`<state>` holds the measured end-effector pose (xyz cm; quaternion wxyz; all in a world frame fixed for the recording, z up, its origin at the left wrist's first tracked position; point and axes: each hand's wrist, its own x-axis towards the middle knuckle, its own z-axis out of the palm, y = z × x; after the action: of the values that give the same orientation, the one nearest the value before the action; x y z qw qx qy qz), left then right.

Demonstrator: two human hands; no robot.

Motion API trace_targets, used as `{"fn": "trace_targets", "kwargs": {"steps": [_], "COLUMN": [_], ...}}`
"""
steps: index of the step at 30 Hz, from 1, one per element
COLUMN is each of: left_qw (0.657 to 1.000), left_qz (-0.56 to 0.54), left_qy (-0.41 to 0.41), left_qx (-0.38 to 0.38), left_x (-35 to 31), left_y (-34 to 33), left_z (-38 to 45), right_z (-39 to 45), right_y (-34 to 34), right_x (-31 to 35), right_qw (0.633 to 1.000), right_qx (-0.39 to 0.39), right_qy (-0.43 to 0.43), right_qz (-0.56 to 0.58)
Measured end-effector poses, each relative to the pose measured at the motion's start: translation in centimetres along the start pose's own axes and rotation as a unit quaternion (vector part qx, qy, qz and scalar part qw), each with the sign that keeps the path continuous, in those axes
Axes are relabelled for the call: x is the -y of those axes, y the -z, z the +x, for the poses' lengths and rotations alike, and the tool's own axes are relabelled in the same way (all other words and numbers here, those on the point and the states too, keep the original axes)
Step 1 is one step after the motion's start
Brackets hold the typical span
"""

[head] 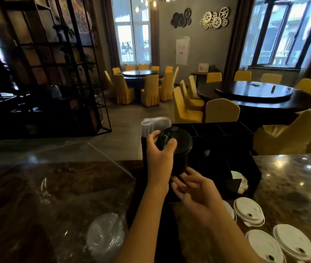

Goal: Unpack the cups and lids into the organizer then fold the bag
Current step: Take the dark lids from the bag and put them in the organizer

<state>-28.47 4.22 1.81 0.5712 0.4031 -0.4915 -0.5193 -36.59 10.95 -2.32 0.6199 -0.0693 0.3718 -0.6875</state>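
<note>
A black organizer (232, 147) with several compartments stands on the counter ahead of me. My left hand (160, 150) grips the top of a stack of black lids (177, 143) that stands upright at the organizer's front left. Just below, my right hand (190, 186) has its fingers spread at the stack's base; whether it touches the stack I cannot tell. Clear cups (155, 124) poke up behind the stack. White lids (249, 210) lie on the counter at the lower right. A clear plastic bag (86, 215) with white lids (103, 234) inside lies at the lower left.
The dark marble counter (293, 177) runs left to right. A white item (239, 179) sits in the organizer's lower right compartment. Beyond the counter are round tables (255, 93) with yellow chairs and a black metal shelf (46, 63).
</note>
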Motion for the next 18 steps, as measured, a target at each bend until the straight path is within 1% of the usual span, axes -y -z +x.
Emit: {"fn": "trace_targets", "kwargs": {"steps": [2,6,11,13,15,18], "left_qw": [0.999,0.998,0.996,0.997,0.997,0.992], "left_qz": [0.003,0.019,0.029,0.040,0.062,0.113], "left_qy": [0.015,0.005,-0.026,-0.030,-0.033,-0.054], "left_qx": [-0.036,-0.059,-0.077,-0.066,-0.036,0.000], "left_x": [1.3,3.1,4.5,5.4,6.2,7.1], "left_y": [1.0,3.0,4.4,4.8,4.9,4.7], "left_z": [0.8,2.4,3.9,4.4,4.8,5.3], "right_z": [0.9,2.4,3.8,4.2,4.7,5.3], "right_y": [0.1,-0.2,-1.0,-1.3,-1.4,-1.1], "right_x": [-2.0,-4.7,-7.3,-8.4,-9.3,-10.0], "right_qw": [1.000,0.997,0.987,0.985,0.982,0.974], "right_qx": [-0.003,0.009,0.080,0.072,0.059,0.068], "right_qy": [-0.027,-0.066,-0.078,-0.081,-0.088,-0.099], "right_qz": [0.002,0.035,0.112,0.134,0.153,0.191]}}
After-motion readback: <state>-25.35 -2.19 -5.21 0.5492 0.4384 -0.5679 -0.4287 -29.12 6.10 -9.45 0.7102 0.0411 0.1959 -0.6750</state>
